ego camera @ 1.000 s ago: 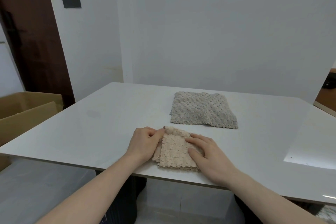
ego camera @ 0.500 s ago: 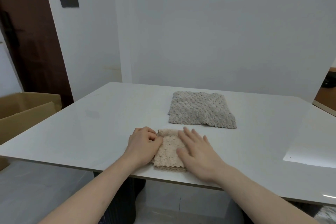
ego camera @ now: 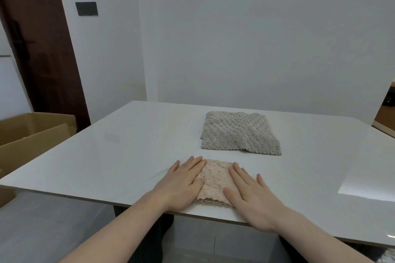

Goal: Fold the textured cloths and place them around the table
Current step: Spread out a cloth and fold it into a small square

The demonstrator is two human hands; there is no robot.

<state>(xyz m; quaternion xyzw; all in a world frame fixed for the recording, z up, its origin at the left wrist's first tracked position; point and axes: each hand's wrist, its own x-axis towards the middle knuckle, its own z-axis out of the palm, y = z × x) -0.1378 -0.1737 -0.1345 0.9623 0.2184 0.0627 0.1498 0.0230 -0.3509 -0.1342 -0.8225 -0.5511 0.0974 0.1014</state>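
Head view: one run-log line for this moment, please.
stage: pressing fold flat | left hand: flat on beige cloth | right hand: flat on beige cloth | grey cloth: folded, farther back on table

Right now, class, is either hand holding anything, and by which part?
Nothing is gripped. The left hand and right hand press flat on the side edges of the folded beige textured cloth.
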